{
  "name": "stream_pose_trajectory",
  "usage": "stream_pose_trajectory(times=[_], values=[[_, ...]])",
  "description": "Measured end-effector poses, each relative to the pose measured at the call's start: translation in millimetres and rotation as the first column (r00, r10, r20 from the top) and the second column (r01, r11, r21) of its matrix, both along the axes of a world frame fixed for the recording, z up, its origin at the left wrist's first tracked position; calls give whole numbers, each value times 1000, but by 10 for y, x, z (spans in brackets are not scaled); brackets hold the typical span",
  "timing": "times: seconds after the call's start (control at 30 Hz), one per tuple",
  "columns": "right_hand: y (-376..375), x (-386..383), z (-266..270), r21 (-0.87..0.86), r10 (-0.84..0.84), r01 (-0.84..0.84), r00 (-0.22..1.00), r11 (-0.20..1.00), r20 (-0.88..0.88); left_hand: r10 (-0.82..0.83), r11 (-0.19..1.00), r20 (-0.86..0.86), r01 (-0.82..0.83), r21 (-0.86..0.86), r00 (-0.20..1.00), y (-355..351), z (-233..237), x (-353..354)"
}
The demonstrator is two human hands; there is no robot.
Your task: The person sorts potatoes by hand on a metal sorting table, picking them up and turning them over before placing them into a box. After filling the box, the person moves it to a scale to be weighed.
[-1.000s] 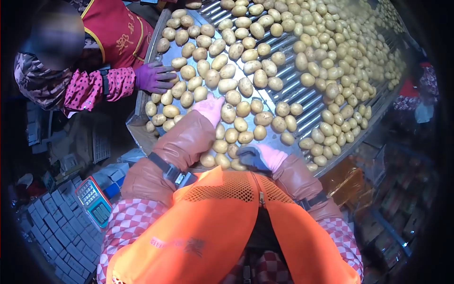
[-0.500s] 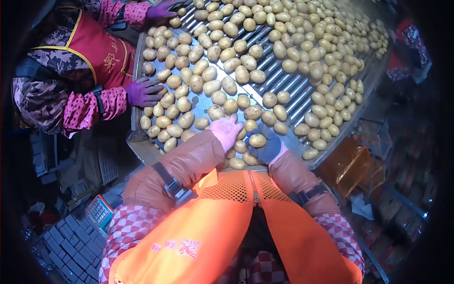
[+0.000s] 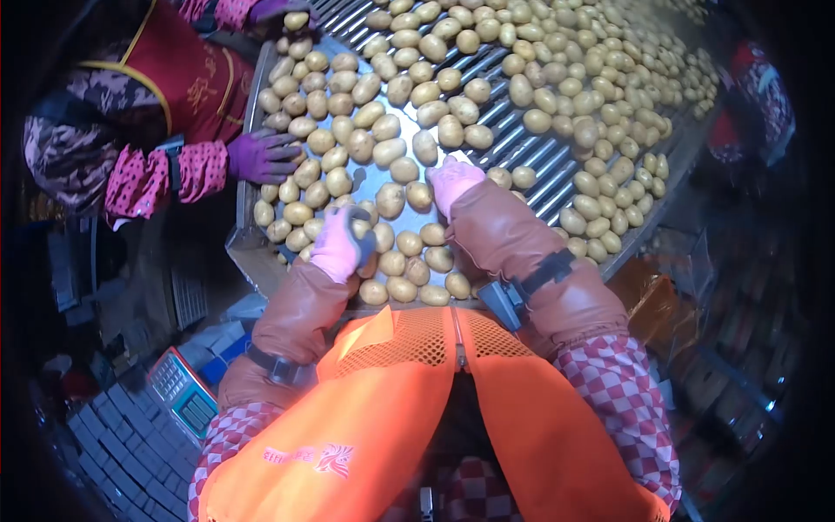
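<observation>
Potatoes (image 3: 390, 200) lie loose over a metal sorting table (image 3: 370, 178). My left hand (image 3: 335, 248), in a pink glove with grey on the fingers, curls around a potato (image 3: 360, 229) near the front left. Other potatoes (image 3: 416, 271) lie to the right of it. Farther out, my right hand (image 3: 455, 181) reaches over the bright metal plate in its pink glove, back upward. Its fingers extend beside a potato (image 3: 419, 196) and hold nothing that I can see. Part of its fingertips is hard to make out.
Across the left edge, a person's purple-gloved hand (image 3: 263, 157) touches potatoes; their other hand (image 3: 291, 16) holds one. Metal rollers (image 3: 513, 143) run behind my right hand, with a dense potato pile (image 3: 600, 78) beyond. A calculator-like device (image 3: 183, 391) sits at lower left.
My right hand has let go of its potato and moved forward and inward. My left hand has moved left and back, now around a potato. Potatoes in the middle have shifted.
</observation>
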State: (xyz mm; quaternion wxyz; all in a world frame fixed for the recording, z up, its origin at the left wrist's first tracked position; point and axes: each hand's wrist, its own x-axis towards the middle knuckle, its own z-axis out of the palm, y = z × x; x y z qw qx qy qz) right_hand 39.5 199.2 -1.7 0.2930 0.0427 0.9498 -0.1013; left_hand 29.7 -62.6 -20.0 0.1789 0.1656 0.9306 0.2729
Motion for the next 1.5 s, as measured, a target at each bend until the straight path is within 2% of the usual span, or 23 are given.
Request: stream_pose_trajectory(times=[0.07,0.13,0.2,0.23,0.27,0.37,0.4,0.47,0.53,0.6,0.7,0.77,0.87,0.93,1.07,1.1,1.13,1.17,1.2,1.27,1.33,1.43,1.5], values=[[-91,-123,-35,-21,27,-27,1000,999,10,73,997,31,-73,21,997,-242,-320,-113],[33,-177,-196,-61,85,-87,996,994,-34,209,882,190,-268,386,959,-239,-415,-164],[236,-168,-289,-245,-192,160,975,956,-116,251,917,299,-325,230,921,-225,-410,-400],[306,-22,201,-526,-450,430,888,733,98,253,915,295,-327,237,921,-192,-324,-352],[454,112,-70,-727,-650,642,665,245,368,177,960,165,-207,186,970,-118,-182,-239],[775,786,-248,-948,-672,315,695,-35,255,-145,989,-16,145,23,989,134,239,155],[637,1086,89,-715,-577,459,424,-528,698,-364,929,-38,360,-81,931,233,301,261],[597,1518,-194,-661,-611,329,254,-674,749,-467,878,-61,454,-156,882,441,194,386],[622,1859,-258,-404,-290,312,352,-860,890,-535,811,34,524,-262,844,664,261,313],[490,2036,-264,-346,-220,300,381,-889,898,-442,735,270,518,-437,855,900,515,199],[113,2153,-208,-479,-385,159,405,-863,829,-470,802,180,504,-320,864,695,331,90],[-35,2209,-133,142,174,101,576,-985,799,-222,886,338,334,-322,915,797,509,108],[-185,2253,-325,-136,7,150,695,-979,719,-88,996,540,81,38,837,951,1027,555],[-271,2191,-411,22,90,101,743,-995,663,-299,912,373,378,-160,878,1091,866,826],[-306,2300,-197,30,82,79,825,-996,560,-493,849,464,523,71,736,1153,919,920],[-301,2383,-251,104,57,-7,798,-995,599,-547,837,477,442,323,688,1084,862,781],[-318,2480,-288,172,36,-99,767,-980,640,-268,963,634,184,197,725,1091,792,724],[-364,2601,78,249,36,-188,725,-950,688,-436,900,333,401,170,836,1050,718,619],[-285,2983,-332,-211,-248,-131,446,-969,860,-585,809,3,583,72,811,983,613,527],[188,3683,-1273,387,119,-119,835,-914,537,-706,708,-99,691,-149,702,959,419,566],[-19,3254,613,22,-273,-489,524,-872,806,-863,504,-185,778,-376,469,984,170,670],[176,4501,382,-580,-618,-285,59,-763,784,-868,472,-42,795,-380,495,1158,-13,611],[417,4938,363,-730,-724,-150,-100,-667,682,-839,483,60,793,-371,540,1228,-61,580]])
